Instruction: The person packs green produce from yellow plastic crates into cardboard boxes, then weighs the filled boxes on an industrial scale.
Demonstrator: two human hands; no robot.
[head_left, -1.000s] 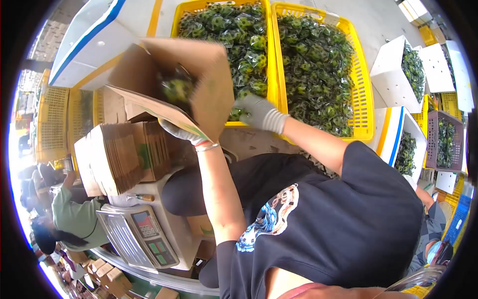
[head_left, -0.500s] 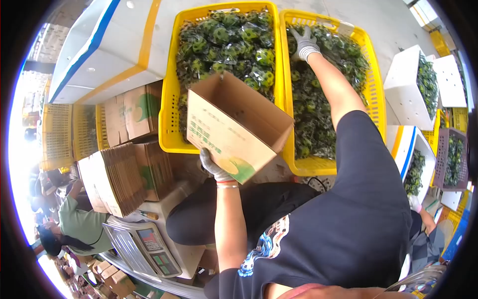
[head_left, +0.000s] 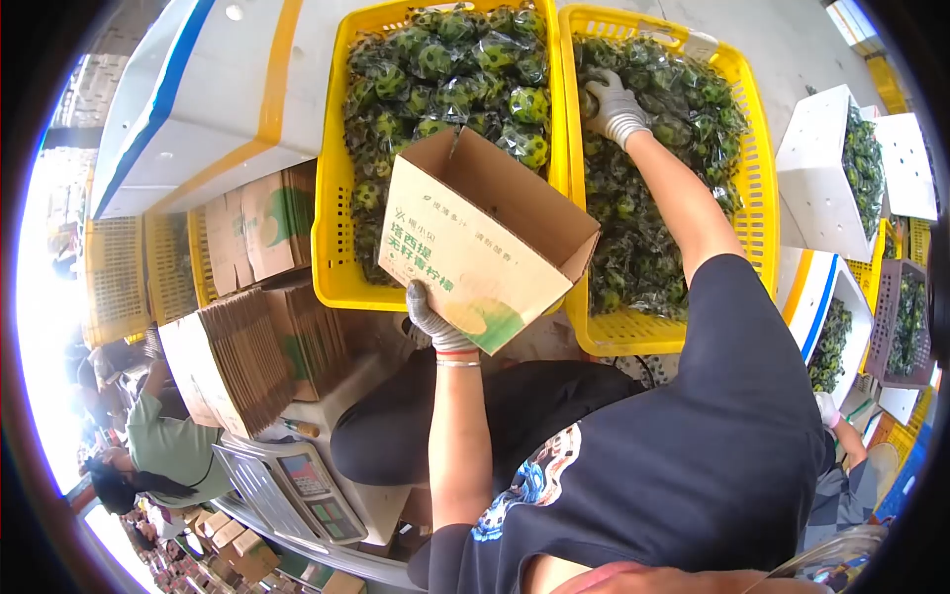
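Observation:
My left hand (head_left: 435,319), in a grey knit glove, grips the lower edge of an open cardboard box (head_left: 465,252). The box is tilted, with green print and a lime picture on its side; little of its inside shows. My right hand (head_left: 616,107), also gloved, is in the right yellow crate (head_left: 633,342) among limes in clear bags (head_left: 673,129). Its fingers curl down onto the bags, and the fingertips are partly hidden. The left yellow crate (head_left: 341,297), behind the box, is full of bagged limes (head_left: 455,94).
Folded cardboard boxes (head_left: 233,361) stand at the left beside a scale (head_left: 297,490). White foam boxes (head_left: 208,109) rise at upper left. More foam boxes (head_left: 816,163) and a purple crate (head_left: 896,371) of green produce are at right. A person in green (head_left: 168,450) is at lower left.
My right hand's fingers, spread over the bags before, have curled in, and the hand sits slightly lower. The box has shifted a little right in view, still in my left hand.

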